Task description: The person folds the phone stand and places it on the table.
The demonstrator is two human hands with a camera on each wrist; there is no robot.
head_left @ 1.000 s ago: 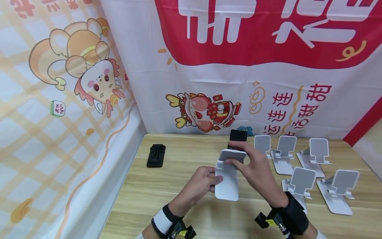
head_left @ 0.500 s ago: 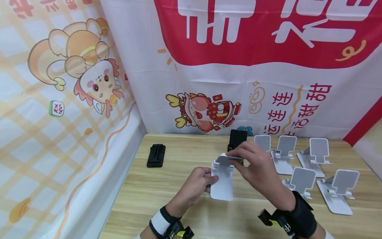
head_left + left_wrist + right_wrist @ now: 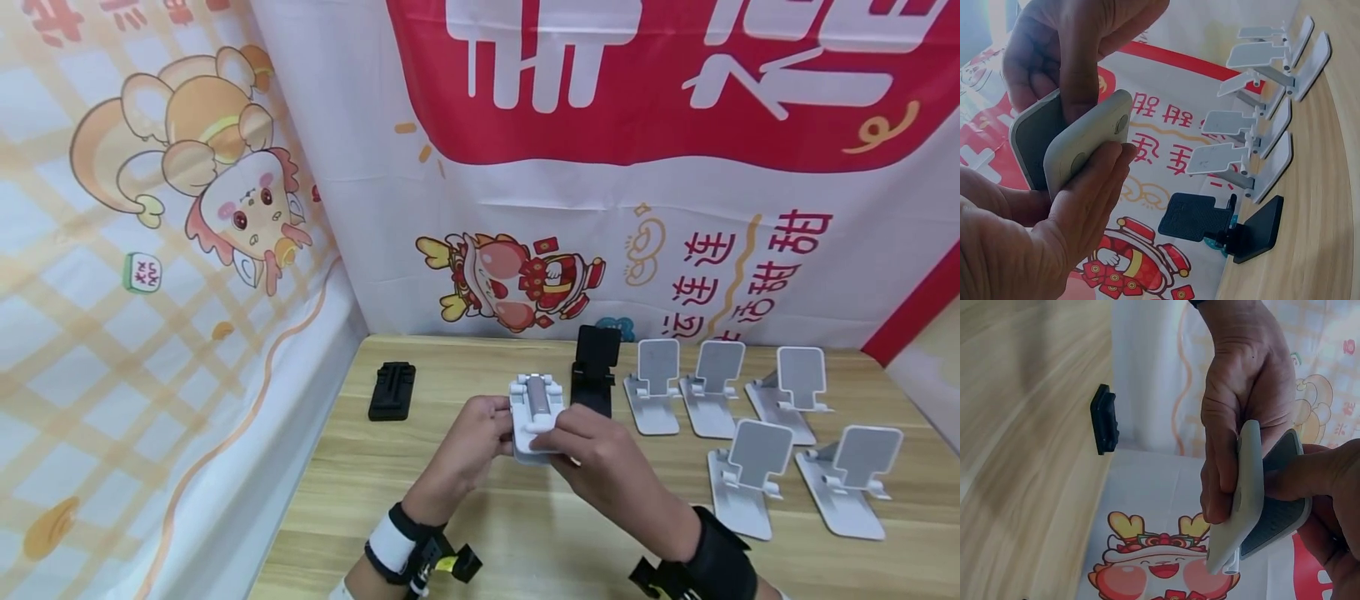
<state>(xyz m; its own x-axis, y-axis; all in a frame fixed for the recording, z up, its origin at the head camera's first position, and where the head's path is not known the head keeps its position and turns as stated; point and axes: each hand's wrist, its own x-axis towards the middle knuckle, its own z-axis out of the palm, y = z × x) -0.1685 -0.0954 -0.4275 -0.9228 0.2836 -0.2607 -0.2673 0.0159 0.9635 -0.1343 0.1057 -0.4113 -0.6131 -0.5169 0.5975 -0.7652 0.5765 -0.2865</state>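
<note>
A white phone stand (image 3: 537, 400) is held in the air over the table by both hands. My left hand (image 3: 471, 446) grips its base from the left side. From the right, my right hand (image 3: 603, 454) pinches the hinged plate at the near end. The wrist views show the plate (image 3: 1282, 515), with its grey padded face, folded close to the white base (image 3: 1088, 144). A narrow wedge of space stays between them, and the right thumb sits inside it. The left fingers lie along the base's outer face. The arm and hinge side faces up in the head view.
Several unfolded white phone stands (image 3: 738, 483) stand in two rows at the right of the wooden table (image 3: 450, 375). A black unfolded stand (image 3: 596, 358) is just behind my hands. A folded black stand (image 3: 392, 390) lies at the back left. Printed cloth (image 3: 525, 192) hangs behind.
The white stand has turned over, so its arm and hinge now show. Its plate has folded nearer the base. The right hand has moved left and toward the person; the left has shifted left.
</note>
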